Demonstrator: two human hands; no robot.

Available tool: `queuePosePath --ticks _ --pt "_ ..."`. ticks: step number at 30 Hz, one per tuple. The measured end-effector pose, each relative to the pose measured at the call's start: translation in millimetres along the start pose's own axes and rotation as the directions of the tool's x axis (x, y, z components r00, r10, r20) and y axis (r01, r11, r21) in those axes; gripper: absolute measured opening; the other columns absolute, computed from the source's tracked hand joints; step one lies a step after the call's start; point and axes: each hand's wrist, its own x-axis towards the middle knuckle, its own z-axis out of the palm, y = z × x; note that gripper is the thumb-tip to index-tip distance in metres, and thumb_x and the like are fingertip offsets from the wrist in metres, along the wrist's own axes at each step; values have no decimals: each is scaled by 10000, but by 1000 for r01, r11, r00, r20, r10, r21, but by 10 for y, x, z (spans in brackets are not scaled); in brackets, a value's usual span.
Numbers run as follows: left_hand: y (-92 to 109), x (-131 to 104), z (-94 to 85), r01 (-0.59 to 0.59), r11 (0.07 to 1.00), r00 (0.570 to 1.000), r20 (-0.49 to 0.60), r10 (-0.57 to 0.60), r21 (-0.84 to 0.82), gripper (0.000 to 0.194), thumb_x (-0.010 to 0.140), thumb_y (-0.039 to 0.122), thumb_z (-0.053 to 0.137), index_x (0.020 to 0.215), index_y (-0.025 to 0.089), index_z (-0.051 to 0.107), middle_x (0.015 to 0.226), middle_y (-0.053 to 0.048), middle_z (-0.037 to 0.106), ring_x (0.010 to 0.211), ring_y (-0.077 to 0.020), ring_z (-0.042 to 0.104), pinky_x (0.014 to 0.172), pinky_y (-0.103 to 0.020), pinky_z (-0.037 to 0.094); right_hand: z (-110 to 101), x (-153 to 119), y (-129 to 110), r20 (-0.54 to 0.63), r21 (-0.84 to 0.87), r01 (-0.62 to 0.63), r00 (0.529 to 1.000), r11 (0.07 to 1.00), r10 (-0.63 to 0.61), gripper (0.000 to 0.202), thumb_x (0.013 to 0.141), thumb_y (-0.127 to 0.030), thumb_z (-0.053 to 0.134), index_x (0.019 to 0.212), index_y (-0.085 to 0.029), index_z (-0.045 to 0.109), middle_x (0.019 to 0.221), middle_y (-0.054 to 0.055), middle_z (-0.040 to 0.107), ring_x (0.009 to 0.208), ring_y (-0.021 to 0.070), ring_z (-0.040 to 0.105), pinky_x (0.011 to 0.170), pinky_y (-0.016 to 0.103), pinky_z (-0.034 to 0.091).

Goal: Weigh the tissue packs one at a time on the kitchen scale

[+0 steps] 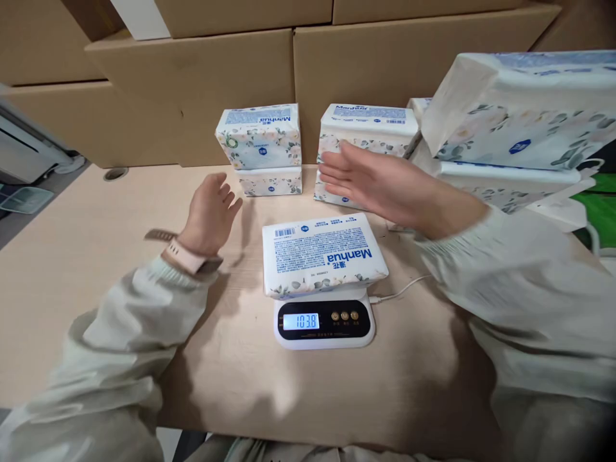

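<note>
A pack of tissues (320, 253) lies flat on a white digital scale (325, 340), whose lit display reads 103.8. Left of the pack, above the table, my left hand (210, 212) is empty with its fingers apart and slightly curled. My right hand (370, 179) is stretched out flat, palm inward, above the pack's far right side, touching nothing that I can make out. Behind it a stack of tissue packs (368, 119) is partly covered by the fingers. Another stack of two tissue packs (262, 147) stands at the back, between my hands.
Large cardboard boxes (202, 96) form a wall along the table's back edge. More tissue packs (520, 122) are piled high at the right, close to my right forearm. A white cable (404, 292) runs from the scale to the right. A round cable hole (115, 174) sits at the far left.
</note>
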Motion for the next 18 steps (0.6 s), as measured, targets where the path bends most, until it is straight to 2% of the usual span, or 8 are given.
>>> queuePosePath --ticks 2,5,6,8,10,13,15,18 --pt "-87 -451 -61 -3 997 1000 24 2 74 345 1026 484 552 1264 259 660 1707 -43 476 1691 -287 299 1414 -498 263 -66 -479 132 -104 -79 7 994 997 -15 582 1147 -548 328 1636 -276 486 1747 16 489 1690 272 346 1406 576 247" --pt "-204 -1140 -34 -14 988 988 153 -10 153 552 1079 592 450 1555 337 567 1819 41 304 1737 -283 172 1443 -547 160 -108 -1106 598 -253 -194 84 958 977 -132 589 1133 -607 313 1683 -414 398 1801 -93 373 1718 249 268 1429 567 195" --pt "-229 -1323 1 -14 987 980 201 -18 161 580 1088 613 433 1604 368 531 1829 73 267 1745 -278 131 1451 -542 127 -107 -1258 785 -263 -241 103 950 965 -167 565 1137 -584 327 1691 -473 355 1811 -141 324 1725 235 241 1436 556 178" --pt "-261 -1581 84 -14 988 955 294 -32 153 596 1097 630 424 1654 423 477 1828 127 235 1751 -263 80 1464 -508 82 -87 -1461 1106 -167 -308 146 964 940 -205 590 1126 -583 370 1706 -535 268 1819 -190 244 1729 237 208 1442 542 159" --pt "-277 -1694 161 -31 990 935 355 -21 140 611 1095 646 438 1674 454 440 1820 148 243 1753 -252 52 1471 -483 58 -43 -1541 1276 -43 -356 185 976 916 -214 649 1113 -590 399 1725 -528 193 1826 -200 177 1735 245 158 1440 535 153" --pt "-299 -1678 244 -69 990 929 370 18 124 653 1075 674 477 1686 450 422 1815 141 265 1754 -253 -11 1472 -497 38 41 -1521 1238 80 -401 244 970 883 -232 688 1122 -553 389 1743 -499 97 1835 -197 121 1739 226 78 1439 519 150" --pt "-318 -1614 282 -76 992 936 350 36 102 686 1057 681 517 1690 438 417 1813 121 285 1754 -263 -33 1471 -517 61 81 -1485 1147 101 -406 273 962 872 -254 695 1131 -528 371 1741 -504 38 1836 -203 102 1738 214 64 1441 506 149" --pt "-353 -1546 313 -78 994 946 320 48 82 732 1030 681 572 1699 438 399 1808 101 310 1753 -276 -34 1468 -530 110 94 -1461 1132 62 -394 267 962 879 -265 696 1131 -527 368 1737 -515 26 1833 -221 85 1741 216 68 1445 489 138"
